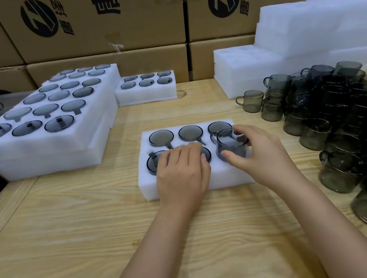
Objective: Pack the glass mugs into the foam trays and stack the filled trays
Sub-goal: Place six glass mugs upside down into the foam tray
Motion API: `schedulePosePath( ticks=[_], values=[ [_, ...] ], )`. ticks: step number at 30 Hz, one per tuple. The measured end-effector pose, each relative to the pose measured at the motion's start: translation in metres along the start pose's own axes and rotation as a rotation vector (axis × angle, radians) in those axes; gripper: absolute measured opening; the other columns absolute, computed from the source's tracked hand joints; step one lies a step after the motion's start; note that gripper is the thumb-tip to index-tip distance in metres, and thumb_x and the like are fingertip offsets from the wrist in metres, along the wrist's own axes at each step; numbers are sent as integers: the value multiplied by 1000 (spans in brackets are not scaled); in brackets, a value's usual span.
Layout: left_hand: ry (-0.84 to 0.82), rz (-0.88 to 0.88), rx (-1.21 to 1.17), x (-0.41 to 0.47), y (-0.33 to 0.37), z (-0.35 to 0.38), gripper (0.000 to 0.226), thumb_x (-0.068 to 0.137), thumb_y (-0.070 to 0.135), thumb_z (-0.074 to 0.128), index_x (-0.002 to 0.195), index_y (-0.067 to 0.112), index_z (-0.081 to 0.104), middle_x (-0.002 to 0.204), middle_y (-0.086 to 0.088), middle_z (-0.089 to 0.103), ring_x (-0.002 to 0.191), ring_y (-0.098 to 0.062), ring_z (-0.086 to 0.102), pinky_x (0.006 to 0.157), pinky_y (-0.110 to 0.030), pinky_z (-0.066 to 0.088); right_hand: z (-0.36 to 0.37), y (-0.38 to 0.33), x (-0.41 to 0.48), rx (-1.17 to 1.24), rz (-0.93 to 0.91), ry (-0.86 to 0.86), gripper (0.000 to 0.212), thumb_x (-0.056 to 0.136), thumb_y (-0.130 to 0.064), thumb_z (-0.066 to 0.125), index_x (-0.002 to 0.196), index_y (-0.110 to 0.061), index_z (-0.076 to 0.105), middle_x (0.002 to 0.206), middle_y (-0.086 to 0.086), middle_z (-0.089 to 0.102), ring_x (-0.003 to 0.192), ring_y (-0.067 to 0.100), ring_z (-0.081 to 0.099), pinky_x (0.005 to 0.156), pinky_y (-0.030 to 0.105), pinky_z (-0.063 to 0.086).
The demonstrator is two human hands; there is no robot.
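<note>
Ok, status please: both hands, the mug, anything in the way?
Right hand grips sixth mug, partly in front-right slot of foam tray. Left hand rests on front-middle mug. Nothing in the way.

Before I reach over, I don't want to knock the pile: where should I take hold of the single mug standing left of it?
I'd take the single mug round its rim from above, or by its handle from the left: it stands upright, mouth up, handle pointing left, away from the pile.
</note>
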State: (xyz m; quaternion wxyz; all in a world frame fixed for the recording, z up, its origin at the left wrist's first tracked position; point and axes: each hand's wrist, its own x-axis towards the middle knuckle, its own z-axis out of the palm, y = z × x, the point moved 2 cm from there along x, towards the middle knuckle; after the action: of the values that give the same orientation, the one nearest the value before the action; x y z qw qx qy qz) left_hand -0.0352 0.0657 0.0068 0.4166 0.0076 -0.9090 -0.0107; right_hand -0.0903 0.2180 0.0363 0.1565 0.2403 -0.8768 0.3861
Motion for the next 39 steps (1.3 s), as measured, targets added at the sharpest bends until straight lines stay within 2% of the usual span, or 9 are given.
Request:
schedulePosePath(
  ticks=[7,11,14,18,26,30,33,36,39],
  values=[
    [-54,-101,-373,19,17,-24,51,94,35,31,125,4,58,128,-9,61,114,-25,58,98,-41,40,-12,-2,28,80,41,1,57,95,-44,45,143,-17,36,147,-5,38,137,11,29,101,17,21],
    [-182,-68,-641,54,39,-25,60,95,43,25,141,9,42,148,-6,41,139,-19,34,113,-32,22,12,-9,73,-195,82,-261,57,98,-40,30,148,-13,21,156,8,20,144,27,13,114,41,15],
    [-394,-58,-557,67,48,-7,54,99,42,21,142,16,42,152,0,35,145,-12,17,118,-36,1,38,-1,78,-277,112,-477,57,100,-34,24,149,-10,7,157,13,9,145,27,11,110,29,31],
    [-444,-43,-423,48,44,11,44,103,28,26,141,12,42,152,-4,36,146,-13,15,118,-33,-1,59,18,60,-675,38,-559,68,98,-47,28,147,-33,-16,157,-1,-21,144,24,-18,113,54,0],
    [-473,-88,-173,39,45,11,49,102,34,21,145,14,34,152,1,36,146,-13,14,117,-37,-9,53,12,56,-681,15,-576,65,98,-49,28,148,-35,-10,158,-2,-17,145,22,-15,115,52,0],
    [-319,-10,-34,24,25,-10,64,96,41,9,139,9,44,147,-3,44,140,-17,33,117,-45,-6,40,6,44,-286,149,-183,49,100,-38,29,143,-17,35,153,5,30,140,22,26,109,37,27],
    [-25,-316,-197,4,-28,-27,55,94,38,22,127,9,55,136,-6,54,128,-21,47,116,-46,14,33,9,12,-14,287,123,34,98,-31,33,118,-16,57,134,3,53,121,27,48,87,34,38],
    [-108,-826,-478,-19,-80,-28,59,96,47,24,123,5,55,128,-17,58,121,-32,47,112,-51,23,38,15,-16,194,393,167,43,99,-33,37,139,-18,41,141,3,48,128,23,43,90,24,31],
    [-352,-912,-554,-34,-86,-16,55,101,47,22,119,12,60,123,-16,61,118,-32,48,109,-46,27,41,20,-22,336,551,173,48,98,-42,37,139,-17,42,136,7,53,122,24,48,86,22,31]
  ],
)
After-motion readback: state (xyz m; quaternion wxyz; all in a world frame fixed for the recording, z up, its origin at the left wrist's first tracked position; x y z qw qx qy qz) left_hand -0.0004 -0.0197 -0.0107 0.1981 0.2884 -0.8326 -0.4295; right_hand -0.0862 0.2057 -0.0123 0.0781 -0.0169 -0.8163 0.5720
